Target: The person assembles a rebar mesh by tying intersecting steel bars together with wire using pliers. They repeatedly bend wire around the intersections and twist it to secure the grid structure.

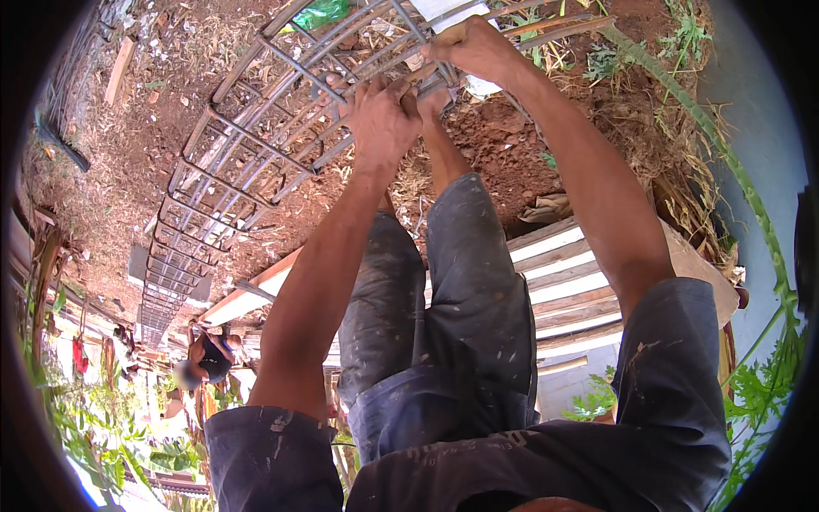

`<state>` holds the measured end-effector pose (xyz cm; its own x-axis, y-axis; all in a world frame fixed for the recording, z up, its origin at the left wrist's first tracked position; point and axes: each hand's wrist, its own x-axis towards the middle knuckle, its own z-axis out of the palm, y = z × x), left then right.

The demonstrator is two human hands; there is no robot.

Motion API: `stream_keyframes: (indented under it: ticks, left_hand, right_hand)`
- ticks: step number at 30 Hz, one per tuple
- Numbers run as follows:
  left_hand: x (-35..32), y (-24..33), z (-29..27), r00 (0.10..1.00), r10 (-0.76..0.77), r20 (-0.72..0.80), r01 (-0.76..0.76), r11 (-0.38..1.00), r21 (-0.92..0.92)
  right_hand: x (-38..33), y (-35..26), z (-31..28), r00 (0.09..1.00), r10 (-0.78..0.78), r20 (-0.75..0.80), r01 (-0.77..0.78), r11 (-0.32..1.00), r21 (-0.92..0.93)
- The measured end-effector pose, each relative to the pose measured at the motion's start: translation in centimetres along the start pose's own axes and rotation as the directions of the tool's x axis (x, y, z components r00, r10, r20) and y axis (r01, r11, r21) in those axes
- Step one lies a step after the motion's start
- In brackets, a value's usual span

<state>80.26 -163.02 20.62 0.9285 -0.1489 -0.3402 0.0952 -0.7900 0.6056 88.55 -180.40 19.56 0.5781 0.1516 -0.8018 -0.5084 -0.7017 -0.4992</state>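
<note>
At the near end of the rebar cage (pixel 247 162), both hands are working where the long bars meet the last tie. Left hand (pixel 381 119) is clamping its fingers (pixel 401 90) around a bar from above; right hand (pixel 478 49) is gripping the upper corner just beyond it, fingers closed on steel. Cage long axis is running away down-left over red soil (pixel 486 145), so both hands are sitting at one end, left slightly nearer the body.

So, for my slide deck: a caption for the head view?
Both hands, left hand and right hand, grip a steel rebar cage over red soil.
</note>
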Motion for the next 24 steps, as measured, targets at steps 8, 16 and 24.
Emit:
stream_keyframes:
  ticks: [8, 16, 24]
  left_hand:
    - [2.5, -0.3, -2.6, 0.997, 0.031, 0.067, -0.043, 0.983, 0.181]
    - [7.7, -1.0, 1.8, 0.931, -0.117, 0.345, 0.11, 0.993, 0.042]
    - [8.1, -1.3, 0.8, 0.891, -0.187, 0.414, 0.454, 0.339, -0.824]
  right_hand:
    - [-1.7, -0.6, 2.1, 0.977, -0.107, -0.182, 0.033, 0.928, -0.371]
    - [-2.0, -0.4, 3.4, 0.906, -0.312, -0.285, 0.146, 0.865, -0.481]
    - [-0.7, 1.7, 1.4, 0.99, -0.087, -0.114, 0.099, 0.99, 0.102]
